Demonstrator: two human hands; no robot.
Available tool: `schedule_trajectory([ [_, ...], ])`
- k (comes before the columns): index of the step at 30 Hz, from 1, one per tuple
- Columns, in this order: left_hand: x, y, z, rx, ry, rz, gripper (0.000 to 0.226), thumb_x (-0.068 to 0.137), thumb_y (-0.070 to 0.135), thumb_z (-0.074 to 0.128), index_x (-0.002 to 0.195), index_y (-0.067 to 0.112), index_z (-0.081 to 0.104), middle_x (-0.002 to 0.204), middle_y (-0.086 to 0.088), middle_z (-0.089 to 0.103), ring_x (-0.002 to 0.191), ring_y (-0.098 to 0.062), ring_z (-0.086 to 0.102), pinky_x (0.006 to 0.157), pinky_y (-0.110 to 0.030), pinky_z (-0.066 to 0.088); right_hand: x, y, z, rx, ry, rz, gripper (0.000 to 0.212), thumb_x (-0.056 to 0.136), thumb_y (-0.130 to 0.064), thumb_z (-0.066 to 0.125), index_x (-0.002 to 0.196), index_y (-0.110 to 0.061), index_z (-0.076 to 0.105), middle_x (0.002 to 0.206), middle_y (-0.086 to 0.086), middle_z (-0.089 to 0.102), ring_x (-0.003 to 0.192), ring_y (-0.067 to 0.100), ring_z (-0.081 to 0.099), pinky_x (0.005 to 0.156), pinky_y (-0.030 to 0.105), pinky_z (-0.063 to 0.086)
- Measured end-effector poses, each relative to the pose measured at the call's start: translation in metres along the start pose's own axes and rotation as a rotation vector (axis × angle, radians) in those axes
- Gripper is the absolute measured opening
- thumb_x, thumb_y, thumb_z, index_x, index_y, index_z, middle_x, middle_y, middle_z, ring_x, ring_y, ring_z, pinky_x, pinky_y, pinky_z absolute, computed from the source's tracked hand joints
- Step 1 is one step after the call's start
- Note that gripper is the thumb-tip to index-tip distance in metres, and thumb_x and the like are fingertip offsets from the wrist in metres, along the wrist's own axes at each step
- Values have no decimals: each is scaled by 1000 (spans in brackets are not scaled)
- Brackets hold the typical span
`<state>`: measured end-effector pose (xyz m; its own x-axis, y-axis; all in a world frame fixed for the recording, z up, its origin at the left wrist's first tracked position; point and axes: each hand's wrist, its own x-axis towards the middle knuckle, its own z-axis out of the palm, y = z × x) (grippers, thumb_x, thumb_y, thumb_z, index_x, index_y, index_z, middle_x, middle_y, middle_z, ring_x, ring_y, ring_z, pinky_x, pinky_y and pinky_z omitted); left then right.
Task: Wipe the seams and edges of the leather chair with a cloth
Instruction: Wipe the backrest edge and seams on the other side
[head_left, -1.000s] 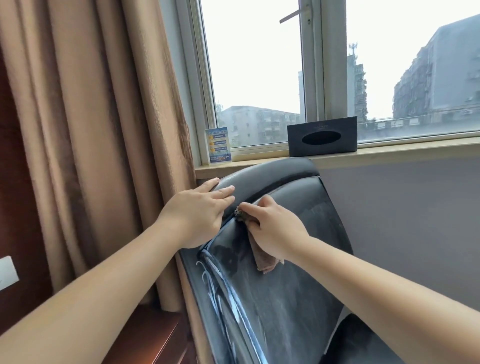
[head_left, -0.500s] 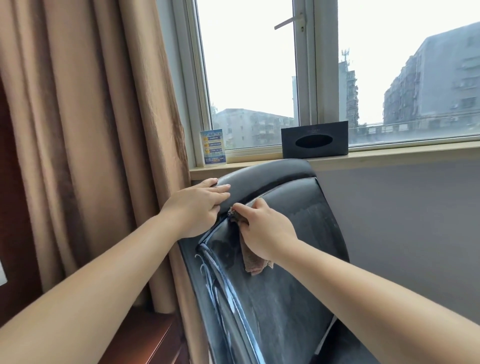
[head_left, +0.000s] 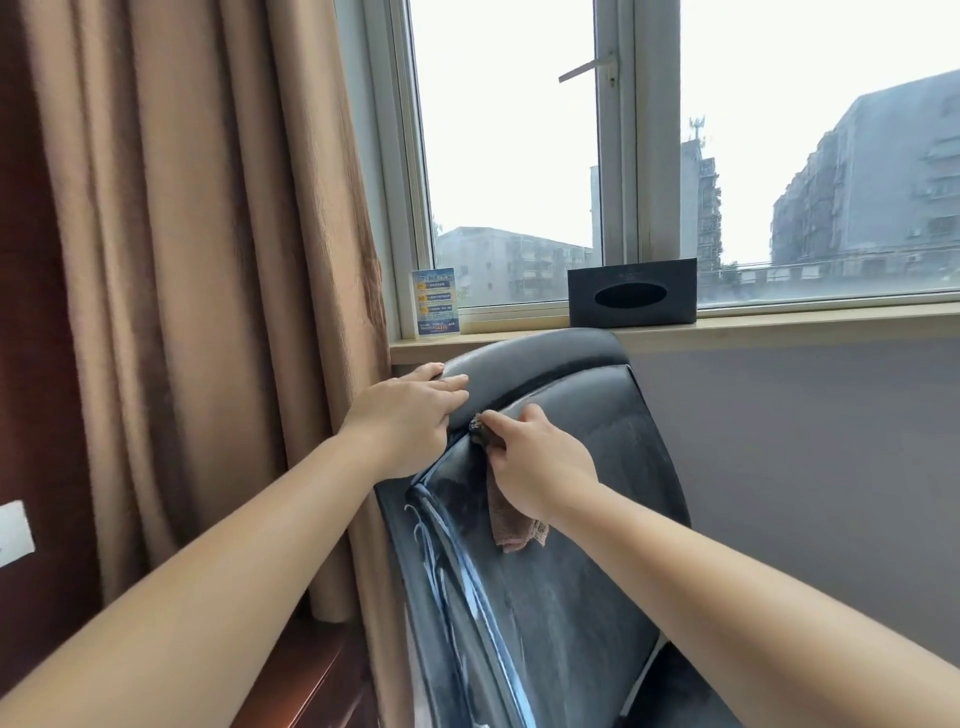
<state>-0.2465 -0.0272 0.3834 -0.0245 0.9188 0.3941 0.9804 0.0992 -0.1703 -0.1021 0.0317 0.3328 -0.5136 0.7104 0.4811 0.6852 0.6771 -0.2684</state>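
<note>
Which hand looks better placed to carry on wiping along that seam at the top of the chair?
The right hand. It already pinches the brown cloth against the seam of the black leather chair. The left hand lies flat on the top edge, holding no cloth, apparently bracing the chair.

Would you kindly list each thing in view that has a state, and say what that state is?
left hand: flat on the chair's top edge, holding nothing
right hand: pinching the cloth
cloth: bunched, pressed into the seam, tail hanging
leather chair: streaked, dusty
curtain: drawn aside
window handle: turned sideways
tissue box: upright on the sill
</note>
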Motion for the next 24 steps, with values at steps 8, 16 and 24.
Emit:
schedule_trajectory([
  [8, 0, 3, -3, -31, 10, -6, 46, 101, 14, 34, 143, 29, 43, 156, 24, 23, 146, -1, 8, 115, -31, 30, -2, -5, -1, 24, -27, 34, 42, 98, -30, 33, 139, -39, 35, 127, 7, 40, 104, 32, 53, 70, 33, 39],
  [16, 12, -4, 5, -106, 45, -29, 48, 98, 14, 38, 142, 33, 44, 154, 22, 28, 143, -5, 24, 110, -34, 37, 7, 4, 7, 32, 9, 30, 41, 99, -33, 31, 139, -40, 34, 126, 7, 41, 102, 31, 54, 70, 32, 41],
  [24, 20, -5, 13, -98, 115, -29, 49, 97, 14, 40, 141, 36, 45, 153, 21, 29, 140, -3, 28, 104, -28, 40, 23, 19, 19, 112, 94, 50, 36, 99, -35, 32, 133, -39, 40, 118, 3, 45, 100, 29, 55, 73, 33, 45],
])
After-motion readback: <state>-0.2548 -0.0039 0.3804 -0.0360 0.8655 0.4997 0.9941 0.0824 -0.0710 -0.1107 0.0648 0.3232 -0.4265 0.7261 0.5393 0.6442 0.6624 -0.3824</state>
